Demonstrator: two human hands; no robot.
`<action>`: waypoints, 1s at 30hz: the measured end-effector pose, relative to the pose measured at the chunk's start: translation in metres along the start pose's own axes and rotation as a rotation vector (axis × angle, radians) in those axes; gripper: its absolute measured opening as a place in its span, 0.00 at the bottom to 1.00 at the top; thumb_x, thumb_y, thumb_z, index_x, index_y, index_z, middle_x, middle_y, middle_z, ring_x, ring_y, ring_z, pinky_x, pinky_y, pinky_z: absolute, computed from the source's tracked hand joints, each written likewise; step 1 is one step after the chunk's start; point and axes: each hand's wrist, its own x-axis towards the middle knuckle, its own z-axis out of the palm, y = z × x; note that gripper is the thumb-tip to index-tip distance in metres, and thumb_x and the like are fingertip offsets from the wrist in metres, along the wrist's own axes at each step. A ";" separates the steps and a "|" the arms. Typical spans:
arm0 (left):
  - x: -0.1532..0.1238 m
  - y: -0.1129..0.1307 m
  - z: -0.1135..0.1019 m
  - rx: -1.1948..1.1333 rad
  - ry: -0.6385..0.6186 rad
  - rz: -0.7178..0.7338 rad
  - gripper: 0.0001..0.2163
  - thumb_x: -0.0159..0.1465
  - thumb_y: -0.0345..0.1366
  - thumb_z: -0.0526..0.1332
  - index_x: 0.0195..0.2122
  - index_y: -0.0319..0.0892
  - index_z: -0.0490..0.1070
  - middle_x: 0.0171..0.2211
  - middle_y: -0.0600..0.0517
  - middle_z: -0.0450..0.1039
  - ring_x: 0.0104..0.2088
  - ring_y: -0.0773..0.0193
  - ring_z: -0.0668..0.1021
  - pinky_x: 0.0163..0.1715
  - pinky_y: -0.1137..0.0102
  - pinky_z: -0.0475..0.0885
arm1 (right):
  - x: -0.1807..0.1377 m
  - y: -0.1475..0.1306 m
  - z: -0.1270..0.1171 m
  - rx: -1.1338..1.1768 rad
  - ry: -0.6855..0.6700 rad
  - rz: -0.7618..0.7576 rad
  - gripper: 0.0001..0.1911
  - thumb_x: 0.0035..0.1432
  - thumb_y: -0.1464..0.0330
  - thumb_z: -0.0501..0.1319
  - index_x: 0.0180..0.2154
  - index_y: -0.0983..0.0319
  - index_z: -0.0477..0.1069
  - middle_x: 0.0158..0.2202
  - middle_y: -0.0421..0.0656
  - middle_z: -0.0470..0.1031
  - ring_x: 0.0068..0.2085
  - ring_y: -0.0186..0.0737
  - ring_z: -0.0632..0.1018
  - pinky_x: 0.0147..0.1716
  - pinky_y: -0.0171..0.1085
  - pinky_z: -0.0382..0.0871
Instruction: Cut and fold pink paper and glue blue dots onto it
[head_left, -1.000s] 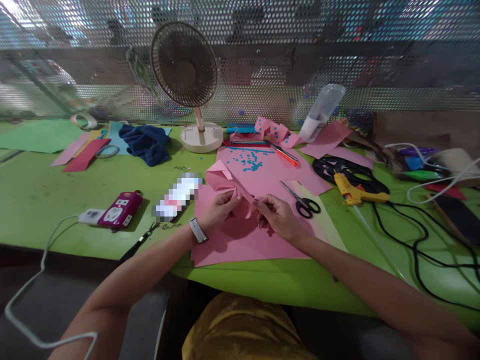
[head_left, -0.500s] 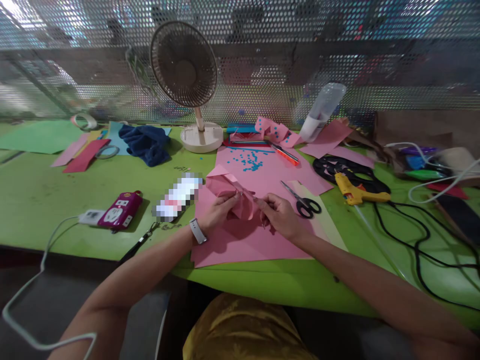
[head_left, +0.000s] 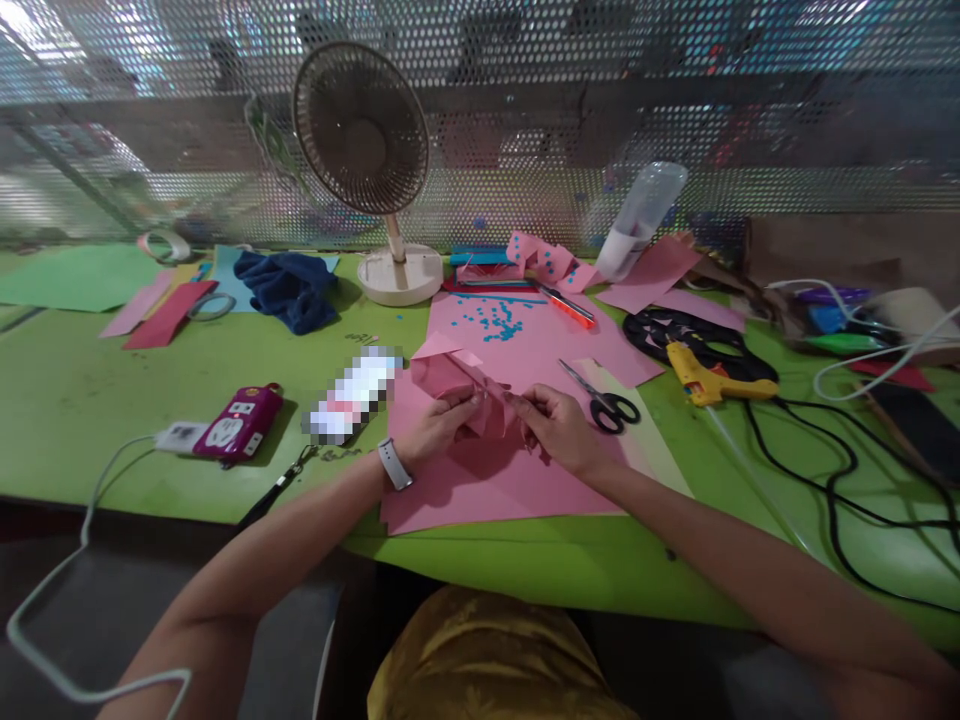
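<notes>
Between my hands is a folded piece of pink paper [head_left: 444, 372], raised over larger pink sheets [head_left: 480, 490] lying on the green table. My left hand [head_left: 442, 425] grips its near left part, thumb on top; a pale watch band circles that wrist. The fingertips of my right hand [head_left: 553, 425] pinch the paper's right edge. What lies under my curled right fingers is too small to make out. Black-handled scissors [head_left: 611, 408] rest just right of my right hand. Tiny blue paper bits [head_left: 501, 322] are scattered on the pink sheet beyond the folded paper.
A phone [head_left: 356, 395] and a purple power bank [head_left: 238, 425] with a white cable lie left. Behind stand a fan [head_left: 400, 275] and a tilted clear bottle [head_left: 637, 225]. An orange cutter [head_left: 566, 307] lies beyond. At right are a yellow glue gun [head_left: 712, 380] and black cords.
The folded pink paper has shifted slightly in my fingers, its front folds now flatter and narrower. Both hands keep their grip almost in place. The view has moved a little.
</notes>
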 end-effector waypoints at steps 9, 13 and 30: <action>0.002 -0.002 -0.001 0.022 -0.024 0.016 0.19 0.51 0.48 0.71 0.32 0.37 0.71 0.28 0.52 0.72 0.29 0.68 0.73 0.29 0.73 0.68 | 0.001 0.002 0.000 -0.011 0.014 -0.015 0.24 0.56 0.46 0.59 0.27 0.60 0.63 0.15 0.34 0.66 0.13 0.28 0.65 0.10 0.27 0.56; 0.002 -0.003 -0.001 0.013 -0.023 0.013 0.19 0.52 0.48 0.71 0.33 0.38 0.71 0.27 0.53 0.71 0.28 0.68 0.73 0.29 0.73 0.69 | 0.001 0.001 0.001 0.002 0.009 -0.012 0.23 0.57 0.48 0.60 0.26 0.60 0.63 0.15 0.34 0.65 0.12 0.27 0.64 0.09 0.27 0.55; 0.002 -0.002 -0.005 0.289 -0.048 0.117 0.16 0.55 0.46 0.69 0.34 0.38 0.70 0.25 0.54 0.71 0.26 0.69 0.71 0.27 0.73 0.65 | 0.002 0.002 0.004 -0.015 0.039 -0.023 0.23 0.54 0.46 0.61 0.27 0.60 0.65 0.15 0.34 0.65 0.13 0.29 0.65 0.10 0.29 0.56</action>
